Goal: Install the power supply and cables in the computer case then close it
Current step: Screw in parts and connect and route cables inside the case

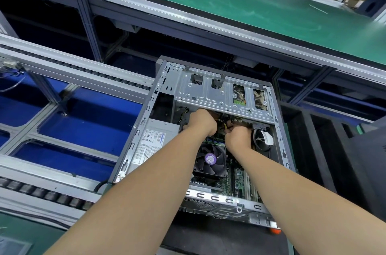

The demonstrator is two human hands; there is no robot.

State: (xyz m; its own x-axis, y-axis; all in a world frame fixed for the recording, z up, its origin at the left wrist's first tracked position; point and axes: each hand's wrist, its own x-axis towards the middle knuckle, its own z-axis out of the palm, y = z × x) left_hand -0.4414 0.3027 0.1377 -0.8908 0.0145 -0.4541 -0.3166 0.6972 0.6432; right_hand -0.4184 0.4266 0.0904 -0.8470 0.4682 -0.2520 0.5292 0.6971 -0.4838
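Now reaches into the computer case (146, 112) beside the power supply (152, 144); pinches yellow cables (226, 127) in grip of right hand (239, 136); curls left hand (201, 122) under drive cage (221, 91), grip contents indiscernible.

light: bright, even overhead — soft shadows | edges: wide-angle bending | focus: corners slightly blurred

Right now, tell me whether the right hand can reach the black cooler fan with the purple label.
Probably yes: the black cooler fan lies uncovered, right beside the right hand.
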